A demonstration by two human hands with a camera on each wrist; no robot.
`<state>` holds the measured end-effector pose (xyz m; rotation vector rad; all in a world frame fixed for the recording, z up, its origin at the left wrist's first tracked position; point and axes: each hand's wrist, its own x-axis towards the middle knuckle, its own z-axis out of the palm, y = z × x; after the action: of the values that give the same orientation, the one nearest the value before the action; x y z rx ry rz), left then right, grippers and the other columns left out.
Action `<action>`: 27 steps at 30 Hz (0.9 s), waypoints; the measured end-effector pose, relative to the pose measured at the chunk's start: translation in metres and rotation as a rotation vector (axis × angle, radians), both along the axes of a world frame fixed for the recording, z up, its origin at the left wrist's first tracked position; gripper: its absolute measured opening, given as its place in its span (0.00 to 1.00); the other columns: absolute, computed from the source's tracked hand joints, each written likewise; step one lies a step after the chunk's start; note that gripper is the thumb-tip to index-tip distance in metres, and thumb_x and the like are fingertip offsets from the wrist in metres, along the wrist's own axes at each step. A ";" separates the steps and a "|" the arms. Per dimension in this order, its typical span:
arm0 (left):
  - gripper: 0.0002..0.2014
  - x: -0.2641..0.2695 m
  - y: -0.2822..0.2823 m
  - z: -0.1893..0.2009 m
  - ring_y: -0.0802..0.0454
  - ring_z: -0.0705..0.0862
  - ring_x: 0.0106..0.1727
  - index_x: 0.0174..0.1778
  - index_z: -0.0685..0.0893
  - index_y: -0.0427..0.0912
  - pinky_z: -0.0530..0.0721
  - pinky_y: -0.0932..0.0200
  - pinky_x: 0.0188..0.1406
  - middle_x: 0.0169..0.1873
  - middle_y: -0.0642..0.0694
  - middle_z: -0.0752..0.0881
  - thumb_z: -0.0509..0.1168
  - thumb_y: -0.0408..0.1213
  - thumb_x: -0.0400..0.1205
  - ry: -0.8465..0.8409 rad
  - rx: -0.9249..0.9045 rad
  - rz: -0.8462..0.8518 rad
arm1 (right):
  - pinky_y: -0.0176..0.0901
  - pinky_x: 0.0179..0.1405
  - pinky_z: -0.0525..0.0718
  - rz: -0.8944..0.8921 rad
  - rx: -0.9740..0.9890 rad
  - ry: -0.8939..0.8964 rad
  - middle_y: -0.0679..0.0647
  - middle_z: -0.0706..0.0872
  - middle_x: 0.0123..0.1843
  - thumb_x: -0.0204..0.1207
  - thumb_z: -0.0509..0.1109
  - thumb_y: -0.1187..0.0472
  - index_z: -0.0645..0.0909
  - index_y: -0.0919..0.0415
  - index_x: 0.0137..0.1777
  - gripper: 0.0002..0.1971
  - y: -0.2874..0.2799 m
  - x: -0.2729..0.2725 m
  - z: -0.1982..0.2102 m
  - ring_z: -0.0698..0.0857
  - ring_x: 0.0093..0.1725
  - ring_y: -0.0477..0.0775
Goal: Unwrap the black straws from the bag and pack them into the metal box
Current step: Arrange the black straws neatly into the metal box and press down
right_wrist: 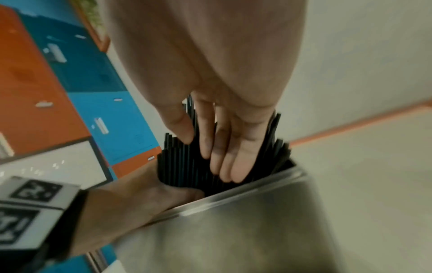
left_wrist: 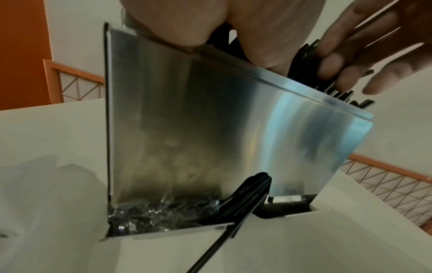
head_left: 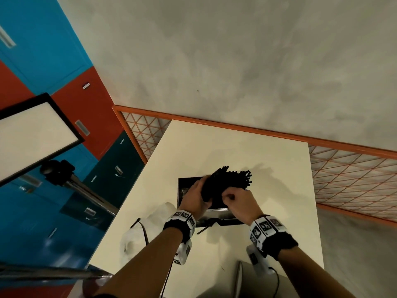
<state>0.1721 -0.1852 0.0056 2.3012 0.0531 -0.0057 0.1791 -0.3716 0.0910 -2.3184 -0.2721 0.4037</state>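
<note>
The left hand [head_left: 194, 195] is gripping the black straws [head_left: 227, 179] while the right hand's [head_left: 238, 200] flat fingers are pressing them into the metal box [left_wrist: 210, 129]; seating them evenly likely comes next.

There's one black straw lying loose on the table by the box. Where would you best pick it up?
Probably pinch the loose straw at its free near end, coming from above on the person's side. Its far end runs up against the black handle at the foot of the metal box, so fingers have little room there.
</note>
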 end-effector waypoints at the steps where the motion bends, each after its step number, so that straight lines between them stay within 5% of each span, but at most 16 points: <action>1: 0.42 0.000 0.000 0.000 0.54 0.82 0.69 0.81 0.64 0.65 0.84 0.50 0.68 0.71 0.56 0.79 0.75 0.36 0.74 0.000 0.006 -0.007 | 0.36 0.40 0.79 0.075 -0.081 -0.027 0.51 0.90 0.41 0.78 0.66 0.62 0.88 0.56 0.49 0.09 -0.006 0.001 0.002 0.85 0.38 0.50; 6: 0.44 -0.002 0.001 0.003 0.50 0.79 0.72 0.82 0.61 0.69 0.82 0.47 0.71 0.74 0.55 0.76 0.75 0.36 0.75 -0.002 0.016 -0.045 | 0.48 0.46 0.82 0.364 -0.517 -0.155 0.55 0.84 0.54 0.80 0.60 0.61 0.84 0.59 0.54 0.11 -0.030 0.006 0.001 0.85 0.51 0.60; 16: 0.45 -0.004 0.001 0.007 0.49 0.78 0.73 0.82 0.59 0.70 0.82 0.46 0.70 0.74 0.54 0.75 0.75 0.38 0.75 -0.002 0.027 -0.066 | 0.54 0.67 0.71 0.718 -0.896 -0.458 0.59 0.76 0.71 0.79 0.62 0.64 0.75 0.62 0.71 0.20 -0.031 0.005 -0.010 0.71 0.72 0.62; 27: 0.45 -0.005 0.000 0.009 0.50 0.78 0.73 0.82 0.59 0.71 0.82 0.47 0.71 0.74 0.56 0.75 0.76 0.39 0.75 0.022 0.001 -0.039 | 0.63 0.79 0.62 0.863 -1.034 -0.551 0.65 0.73 0.77 0.80 0.62 0.61 0.70 0.67 0.77 0.26 -0.034 0.017 -0.019 0.67 0.78 0.67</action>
<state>0.1674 -0.1848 0.0143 2.3028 0.0188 -0.0509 0.1962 -0.4053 0.0715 -3.1751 -1.7030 0.3300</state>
